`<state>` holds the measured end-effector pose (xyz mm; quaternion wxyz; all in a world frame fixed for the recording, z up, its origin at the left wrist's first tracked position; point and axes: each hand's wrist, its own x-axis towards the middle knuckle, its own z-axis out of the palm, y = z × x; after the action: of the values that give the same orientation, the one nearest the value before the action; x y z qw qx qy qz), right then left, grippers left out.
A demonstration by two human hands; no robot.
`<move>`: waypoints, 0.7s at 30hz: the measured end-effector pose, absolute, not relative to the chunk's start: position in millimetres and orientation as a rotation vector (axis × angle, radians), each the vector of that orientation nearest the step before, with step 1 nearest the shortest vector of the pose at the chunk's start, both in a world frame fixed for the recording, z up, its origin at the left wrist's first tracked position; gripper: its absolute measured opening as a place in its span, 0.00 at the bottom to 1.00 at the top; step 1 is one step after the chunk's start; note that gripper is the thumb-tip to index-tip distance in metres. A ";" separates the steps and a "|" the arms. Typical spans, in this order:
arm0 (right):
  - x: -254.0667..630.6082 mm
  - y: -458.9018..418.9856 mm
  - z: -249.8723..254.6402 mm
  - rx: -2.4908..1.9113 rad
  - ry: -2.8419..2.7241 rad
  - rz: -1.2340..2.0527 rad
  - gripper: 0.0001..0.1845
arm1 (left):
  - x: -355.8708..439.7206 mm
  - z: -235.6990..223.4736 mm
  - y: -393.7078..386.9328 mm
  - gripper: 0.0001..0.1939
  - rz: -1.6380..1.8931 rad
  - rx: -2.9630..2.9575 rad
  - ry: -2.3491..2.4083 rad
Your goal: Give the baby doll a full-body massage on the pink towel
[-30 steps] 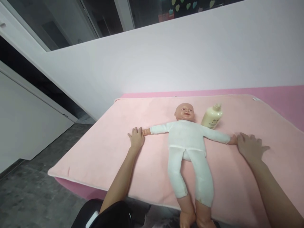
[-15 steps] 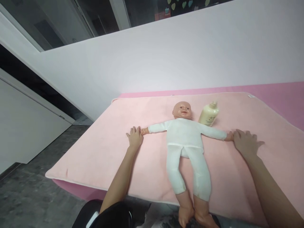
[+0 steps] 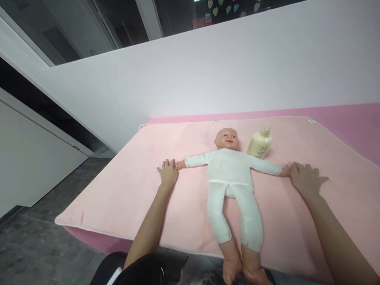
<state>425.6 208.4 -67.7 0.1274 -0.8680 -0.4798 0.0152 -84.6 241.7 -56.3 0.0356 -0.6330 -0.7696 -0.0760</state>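
Across centre-right, doll (image 3: 230, 168) lay face-up, left hand (image 3: 168, 173) and right hand (image 3: 305, 180) apparently steadying its outstretched arms. Outer fingers splayed; couldn't tell if either pinched.

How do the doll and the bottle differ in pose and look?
The doll lies face up with arms spread; the bottle stands behind its outstretched arm. The doll is far larger than the bottle. The doll's body is white, the bottle pale yellow. Both are on the pink blanket.
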 end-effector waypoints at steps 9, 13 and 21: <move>424.5 207.6 -64.9 -2.540 -1.399 0.077 0.34 | -84.2 -55.0 241.9 0.25 -0.241 -1.950 -2.378; 425.2 208.4 -65.3 -2.550 -1.397 0.077 0.34 | -85.6 -57.3 242.5 0.25 -0.256 -1.956 -2.365; 422.9 207.2 -63.9 -2.548 -1.430 0.018 0.33 | -85.0 -54.9 241.7 0.25 -0.282 -1.954 -2.375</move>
<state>422.9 207.2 -63.9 0.1098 -0.8668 -0.4864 0.0062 -85.0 241.7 -54.9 0.0264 -0.6325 -0.7687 -0.0911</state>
